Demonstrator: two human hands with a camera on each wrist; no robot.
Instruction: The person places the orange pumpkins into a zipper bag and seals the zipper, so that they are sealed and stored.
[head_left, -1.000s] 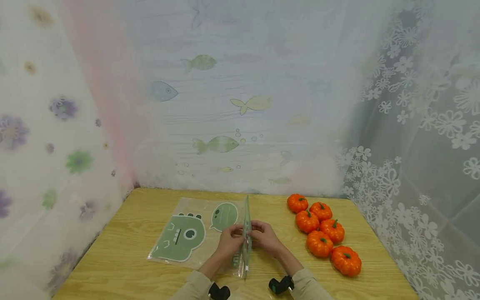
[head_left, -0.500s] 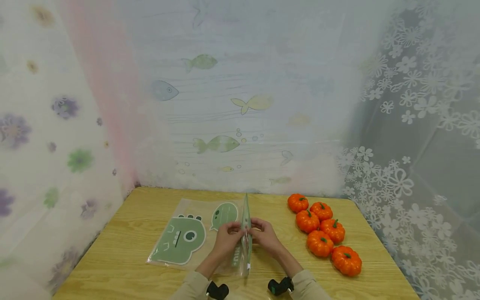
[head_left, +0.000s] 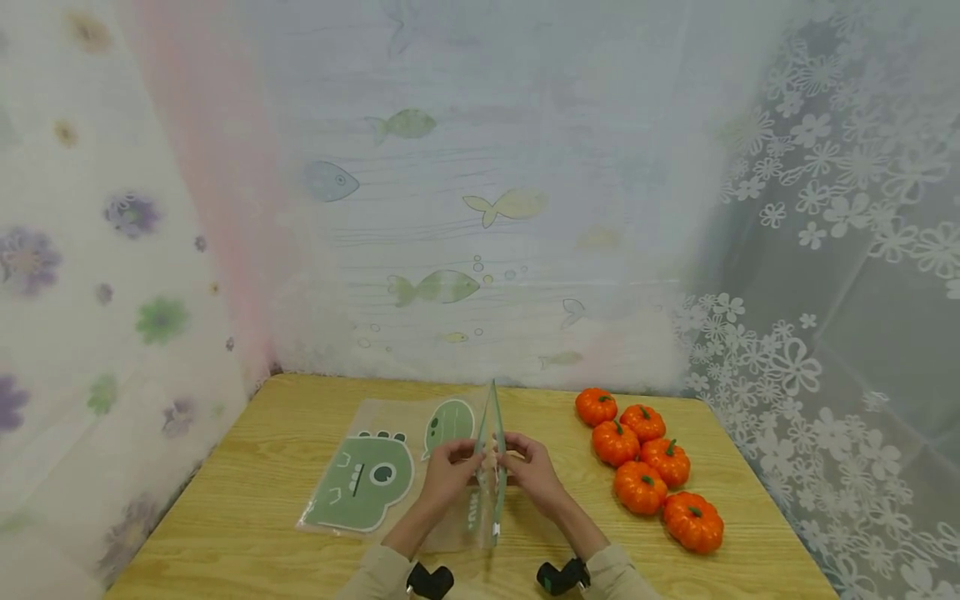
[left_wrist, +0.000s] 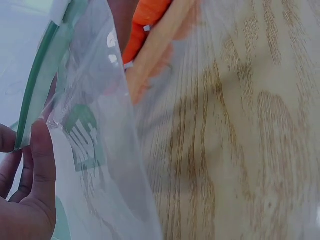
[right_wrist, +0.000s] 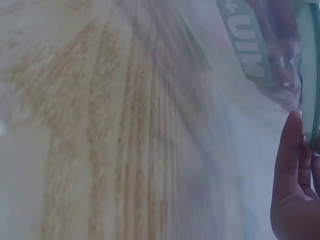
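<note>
A clear zip bag [head_left: 358, 492] printed with a green one-eyed monster and a speech bubble lies on the table, its right end raised. There its green-edged mouth stands upright and parted in a narrow gap. My left hand [head_left: 448, 479] pinches the near-left lip between thumb and fingers; the left wrist view shows the thumb [left_wrist: 43, 155] against the green strip. Across the gap, my right hand [head_left: 536, 477] pinches the other lip, its finger [right_wrist: 289, 150] beside the plastic in the right wrist view. A white zip slider [head_left: 496, 530] sits at the strip's near end.
Several small orange pumpkins [head_left: 639, 488] stand clustered on the wooden table [head_left: 247, 467], right of my right hand. Behind the table hangs a fish-patterned curtain [head_left: 480, 233], with flowered sheets on both sides. Black wrist cameras [head_left: 431, 580] sit on both sleeves.
The bag's lips were pressed nearly together and have moved apart into a visible gap. My left hand has shifted slightly left; the pumpkins have stayed in place.
</note>
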